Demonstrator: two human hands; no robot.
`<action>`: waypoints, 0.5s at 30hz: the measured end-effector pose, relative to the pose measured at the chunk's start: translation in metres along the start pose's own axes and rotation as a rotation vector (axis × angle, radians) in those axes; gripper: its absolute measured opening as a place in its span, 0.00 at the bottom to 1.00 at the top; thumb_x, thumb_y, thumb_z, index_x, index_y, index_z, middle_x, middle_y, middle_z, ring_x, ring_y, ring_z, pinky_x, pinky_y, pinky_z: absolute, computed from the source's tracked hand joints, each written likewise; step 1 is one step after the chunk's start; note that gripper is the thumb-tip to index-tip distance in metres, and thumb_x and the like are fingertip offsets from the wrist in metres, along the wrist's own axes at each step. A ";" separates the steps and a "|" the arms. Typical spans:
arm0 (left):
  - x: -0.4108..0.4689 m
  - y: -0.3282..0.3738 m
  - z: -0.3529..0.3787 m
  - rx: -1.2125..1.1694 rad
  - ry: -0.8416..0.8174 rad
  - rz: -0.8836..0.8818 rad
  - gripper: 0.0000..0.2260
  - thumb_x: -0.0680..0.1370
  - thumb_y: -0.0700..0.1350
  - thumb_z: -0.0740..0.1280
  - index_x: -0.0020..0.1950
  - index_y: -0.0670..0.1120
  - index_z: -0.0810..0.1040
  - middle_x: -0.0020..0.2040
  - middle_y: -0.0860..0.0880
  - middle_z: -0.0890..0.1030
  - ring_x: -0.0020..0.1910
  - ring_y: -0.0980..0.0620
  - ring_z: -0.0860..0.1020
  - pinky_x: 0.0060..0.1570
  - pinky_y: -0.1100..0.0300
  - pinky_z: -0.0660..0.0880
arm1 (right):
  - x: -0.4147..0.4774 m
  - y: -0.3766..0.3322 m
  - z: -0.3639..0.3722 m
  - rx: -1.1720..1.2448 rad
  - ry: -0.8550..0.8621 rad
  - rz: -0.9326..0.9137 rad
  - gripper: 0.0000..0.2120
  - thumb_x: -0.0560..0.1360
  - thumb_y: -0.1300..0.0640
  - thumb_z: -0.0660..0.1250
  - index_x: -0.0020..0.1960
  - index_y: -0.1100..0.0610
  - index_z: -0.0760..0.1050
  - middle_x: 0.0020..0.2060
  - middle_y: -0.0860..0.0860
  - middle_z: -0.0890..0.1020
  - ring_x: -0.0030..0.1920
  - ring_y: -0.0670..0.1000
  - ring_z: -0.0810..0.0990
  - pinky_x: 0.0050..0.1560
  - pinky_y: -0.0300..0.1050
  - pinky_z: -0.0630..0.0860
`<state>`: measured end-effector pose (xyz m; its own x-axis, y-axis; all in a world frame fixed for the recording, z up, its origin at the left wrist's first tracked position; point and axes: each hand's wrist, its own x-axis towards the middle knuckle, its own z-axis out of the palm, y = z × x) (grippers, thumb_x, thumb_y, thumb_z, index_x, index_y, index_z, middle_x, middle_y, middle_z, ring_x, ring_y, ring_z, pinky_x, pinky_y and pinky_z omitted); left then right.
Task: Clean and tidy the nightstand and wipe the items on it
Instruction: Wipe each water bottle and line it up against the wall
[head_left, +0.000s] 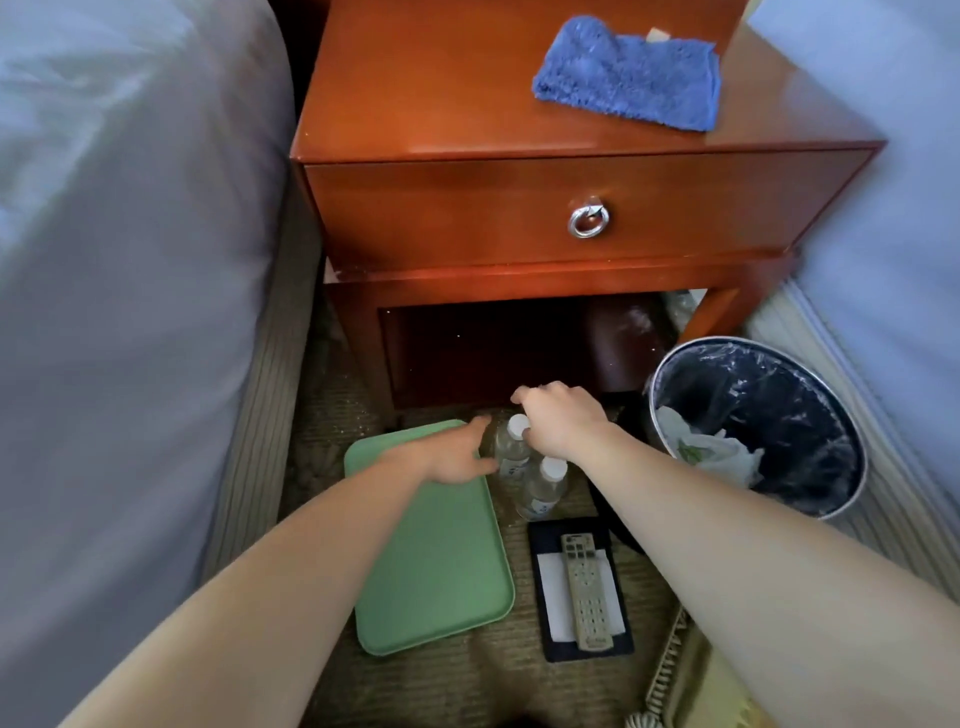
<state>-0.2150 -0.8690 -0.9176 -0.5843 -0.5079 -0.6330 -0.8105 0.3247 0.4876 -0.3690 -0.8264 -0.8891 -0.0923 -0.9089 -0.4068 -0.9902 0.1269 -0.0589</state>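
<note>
Reaching down to the carpet in front of the nightstand (545, 208), both hands converge on the farther of two water bottles. Far bottle (511, 449) stands upright, long axis vertical, white cap up, clear body with a pale label. Left hand (457, 457) comes in from the bottle's left, over the top corner of the green tray (441, 571), fingers curled loosely toward the bottle's side; contact likely, not certain. Right hand (558, 418) sits directly above, touching the cap, fingers bent; whether it pinches the cap I cannot tell. Right hand is nearer the cap, left nearer the body.

Second bottle (543, 488) upright, just nearer the camera than the first, untouched. Remote (584, 590) on a dark pad, nearer still. Blue cloth (628, 88) lies on the nightstand top, well apart from both hands. Bin (753, 426) right of the bottles.
</note>
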 end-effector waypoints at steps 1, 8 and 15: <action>0.006 -0.003 0.001 0.001 -0.005 0.008 0.34 0.82 0.51 0.61 0.80 0.42 0.45 0.78 0.42 0.60 0.74 0.46 0.64 0.70 0.58 0.62 | 0.005 0.000 0.004 -0.014 -0.008 0.004 0.22 0.77 0.59 0.63 0.70 0.54 0.67 0.61 0.57 0.77 0.63 0.59 0.74 0.58 0.50 0.69; 0.030 -0.012 0.005 -0.020 -0.027 0.082 0.29 0.82 0.48 0.62 0.79 0.43 0.52 0.76 0.44 0.64 0.73 0.47 0.66 0.66 0.61 0.63 | 0.026 -0.005 0.021 -0.062 -0.057 0.044 0.21 0.76 0.61 0.63 0.67 0.50 0.71 0.57 0.54 0.81 0.59 0.56 0.78 0.54 0.48 0.68; 0.037 -0.015 -0.013 -0.058 -0.018 0.085 0.33 0.81 0.47 0.65 0.79 0.43 0.50 0.76 0.43 0.64 0.72 0.46 0.67 0.69 0.58 0.64 | 0.040 -0.016 0.013 -0.121 -0.058 0.050 0.17 0.75 0.56 0.65 0.65 0.52 0.74 0.57 0.54 0.81 0.59 0.56 0.79 0.62 0.48 0.67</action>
<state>-0.2237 -0.9030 -0.9407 -0.6523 -0.4657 -0.5980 -0.7541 0.3193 0.5739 -0.3557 -0.8593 -0.9163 -0.1386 -0.8776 -0.4589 -0.9903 0.1192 0.0712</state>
